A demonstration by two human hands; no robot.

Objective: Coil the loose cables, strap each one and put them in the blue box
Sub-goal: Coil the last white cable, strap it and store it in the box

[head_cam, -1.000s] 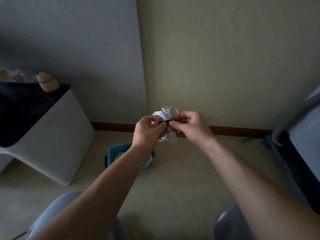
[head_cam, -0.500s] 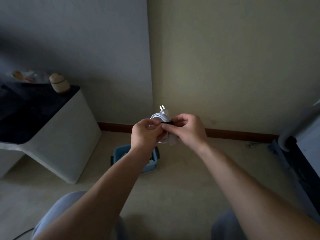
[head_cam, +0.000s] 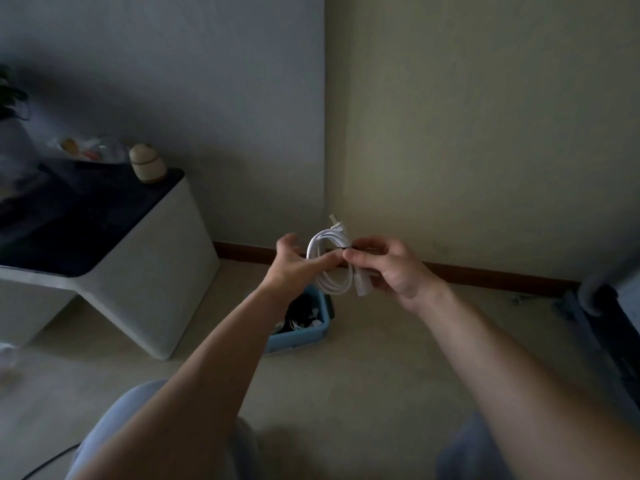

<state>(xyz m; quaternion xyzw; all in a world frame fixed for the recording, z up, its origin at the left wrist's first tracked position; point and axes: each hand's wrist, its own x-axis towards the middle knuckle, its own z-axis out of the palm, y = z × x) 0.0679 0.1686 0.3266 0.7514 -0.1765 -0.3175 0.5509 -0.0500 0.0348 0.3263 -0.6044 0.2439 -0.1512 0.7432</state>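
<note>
In mid-air over the blue box (head_cam: 301, 336) on the floor, our right hand (head_cam: 391, 268) pinches the black strap (head_cam: 349, 251) round the coiled white cable (head_cam: 334, 289), our left hand (head_cam: 294, 265) slack-fingered against its loops; we should cinch it snug before dropping it in.

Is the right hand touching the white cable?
Touching. The head view shows the right hand pinching the white cable at its black strap, with no gap between them.
</note>
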